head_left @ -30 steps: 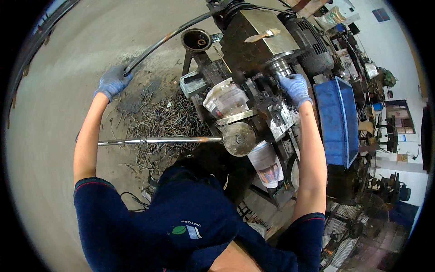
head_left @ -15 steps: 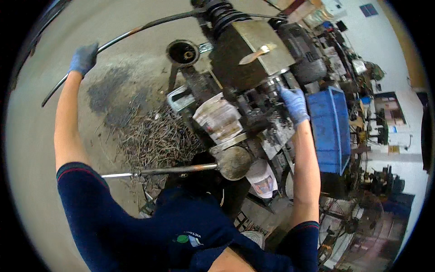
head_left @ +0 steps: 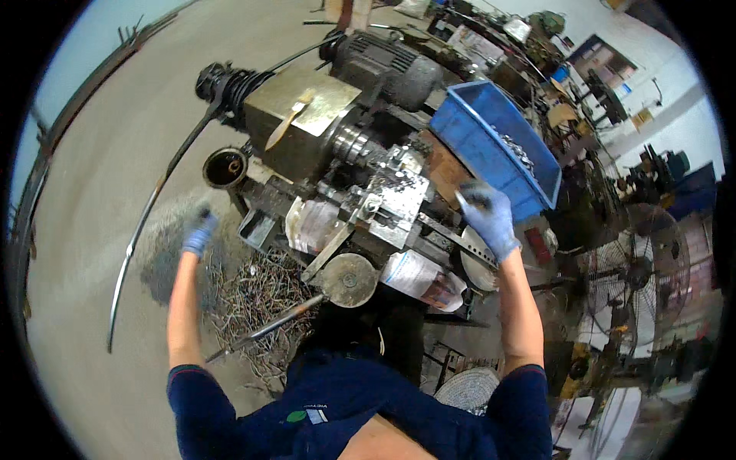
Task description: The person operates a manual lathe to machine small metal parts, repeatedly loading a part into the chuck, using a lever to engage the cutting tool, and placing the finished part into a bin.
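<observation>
We see one machine (head_left: 310, 157) in front of us, dark and oily, its boxy housing topped by a dull yellowish plate, a shiny stepped chuck (head_left: 351, 144) at its side. One caged fan (head_left: 640, 261) stands off to our right. One long lever (head_left: 159, 184) slants from the machine's far left end down over the floor; it is dark near the machine, rusty partway and bright toward the tip. One blue bin (head_left: 479, 142), scuffed and straight-walled, sits to the right of the machine with silvery pieces inside. We count one heap of thin metal scraps (head_left: 257, 307) on the floor, one finned motor (head_left: 387, 69) behind the housing, and one shorter lever (head_left: 276, 326) joined to one round disc (head_left: 349, 280). Two printed sheets (head_left: 314, 226) lie about the machine's near side. Our two gloved hands are well apart: the left hand (head_left: 201, 232) is over the floor, off the long lever, too blurred to tell its grip; the right hand (head_left: 491, 218) is just beside the bin, fingers curled, a small pale piece (head_left: 461, 199) at its fingertips, and we cannot tell whether it is gripped. One brush (head_left: 290, 123) lies on the housing.
</observation>
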`<state>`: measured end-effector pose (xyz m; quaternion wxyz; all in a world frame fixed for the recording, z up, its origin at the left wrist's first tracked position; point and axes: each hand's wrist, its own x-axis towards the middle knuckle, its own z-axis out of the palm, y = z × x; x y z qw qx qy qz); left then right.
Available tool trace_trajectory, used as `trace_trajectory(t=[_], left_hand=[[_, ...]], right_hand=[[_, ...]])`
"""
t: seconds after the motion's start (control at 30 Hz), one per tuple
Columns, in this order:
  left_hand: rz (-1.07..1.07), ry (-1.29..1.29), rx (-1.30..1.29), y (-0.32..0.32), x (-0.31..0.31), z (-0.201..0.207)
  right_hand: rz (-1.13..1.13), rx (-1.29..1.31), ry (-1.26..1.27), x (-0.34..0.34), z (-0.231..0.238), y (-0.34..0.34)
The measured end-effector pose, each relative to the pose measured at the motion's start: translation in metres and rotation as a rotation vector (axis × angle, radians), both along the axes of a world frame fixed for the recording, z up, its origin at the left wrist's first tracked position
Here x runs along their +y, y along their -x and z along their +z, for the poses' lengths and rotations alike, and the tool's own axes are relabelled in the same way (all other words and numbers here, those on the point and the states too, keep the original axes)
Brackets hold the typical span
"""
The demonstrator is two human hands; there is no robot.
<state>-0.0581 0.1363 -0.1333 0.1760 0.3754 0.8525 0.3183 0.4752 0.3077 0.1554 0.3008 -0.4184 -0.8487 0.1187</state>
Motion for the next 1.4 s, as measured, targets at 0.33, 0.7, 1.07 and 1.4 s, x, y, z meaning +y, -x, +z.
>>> trace_trajectory(t=[0.33, 0.7, 1.07, 1.4], left_hand=[[-0.696, 0.663, 0.711, -0.045, 0.095, -0.007], [-0.745, 0.582, 0.247, -0.098, -0.037, 0.104], [-0.9, 0.437, 0.092, -0.214, -0.107, 0.144], [-0.841, 0.355, 0.135, -0.203, -0.108, 0.103]], right_hand=[[-0.639, -0.148, 0.29, -0.069, -0.088, -0.26], [-0.774, -0.965, 0.396, 0.001, -0.127, -0.349], [-0.999, -0.773, 0.39, -0.028, -0.169, -0.401], [-1.17, -0.529, 0.427, -0.184, -0.199, -0.359]])
